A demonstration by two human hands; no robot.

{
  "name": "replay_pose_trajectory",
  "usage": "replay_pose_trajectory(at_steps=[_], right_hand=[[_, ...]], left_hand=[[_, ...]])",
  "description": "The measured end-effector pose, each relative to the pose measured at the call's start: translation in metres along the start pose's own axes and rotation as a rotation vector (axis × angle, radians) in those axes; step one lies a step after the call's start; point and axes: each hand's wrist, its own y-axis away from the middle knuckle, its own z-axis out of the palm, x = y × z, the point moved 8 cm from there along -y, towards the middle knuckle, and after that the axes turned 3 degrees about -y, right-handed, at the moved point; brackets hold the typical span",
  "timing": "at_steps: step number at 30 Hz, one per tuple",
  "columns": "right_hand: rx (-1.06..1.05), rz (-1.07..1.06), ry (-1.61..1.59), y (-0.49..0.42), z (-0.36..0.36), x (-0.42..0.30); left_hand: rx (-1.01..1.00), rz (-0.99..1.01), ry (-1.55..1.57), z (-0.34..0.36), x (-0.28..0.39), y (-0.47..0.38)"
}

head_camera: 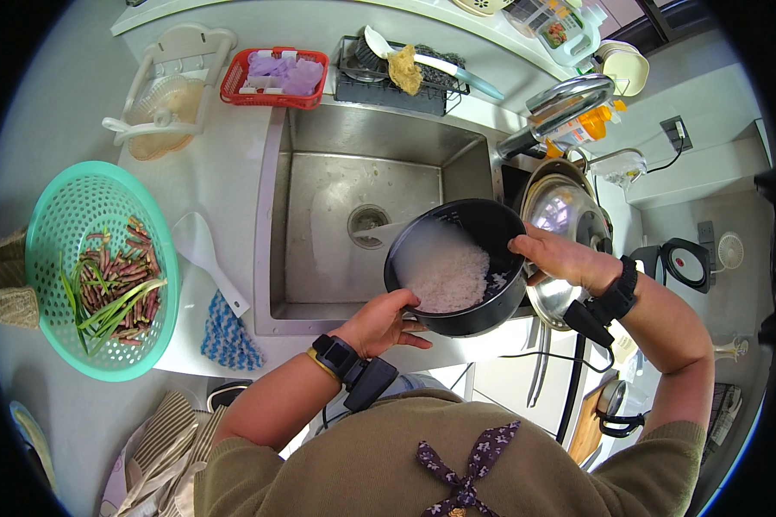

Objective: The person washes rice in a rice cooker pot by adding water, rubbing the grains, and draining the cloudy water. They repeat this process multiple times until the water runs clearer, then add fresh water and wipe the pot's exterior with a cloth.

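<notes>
Both my hands hold a dark round cooking pot point(504, 304) tilted over the right side of the steel sink point(388, 129). White rice point(449, 278) and cloudy water lie inside it, and whitish liquid runs from its lowered left rim toward the sink's drain point(370, 226). My left hand point(388, 323) supports the pot's lower left side near the rim. With my right hand point(559, 255) I grip the right rim, thumb on top. Black devices are strapped to both wrists. The underside of the pot is hidden.
To the left are a green colander point(103, 174) with cut purplish beans and scallions, a white rice paddle point(200, 252) and a blue-white cloth point(229, 336). A red basket point(233, 84), brush point(440, 63) and chrome faucet point(524, 142) stand behind. Stacked pans and a glass lid point(559, 207) sit right, close to the pot.
</notes>
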Motion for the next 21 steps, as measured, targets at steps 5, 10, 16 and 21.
replay_pose_trajectory(at_steps=[5, 10, 16, 21], right_hand=[[-0.019, 0.046, 0.001, 0.004, -0.003, -0.001], [0.014, 0.007, 0.026, 0.008, -0.004, -0.007], [0.007, 0.003, 0.047, 0.013, -0.005, -0.010], [0.016, 0.023, 0.047, 0.013, -0.009, -0.006]], left_hand=[[-0.033, 0.000, -0.001, 0.002, 0.000, -0.003], [-0.057, -0.008, -0.017, 0.004, -0.002, -0.006], [-0.086, -0.018, 0.013, 0.005, -0.004, -0.011], [-0.104, -0.016, 0.016, 0.006, -0.005, -0.015]])
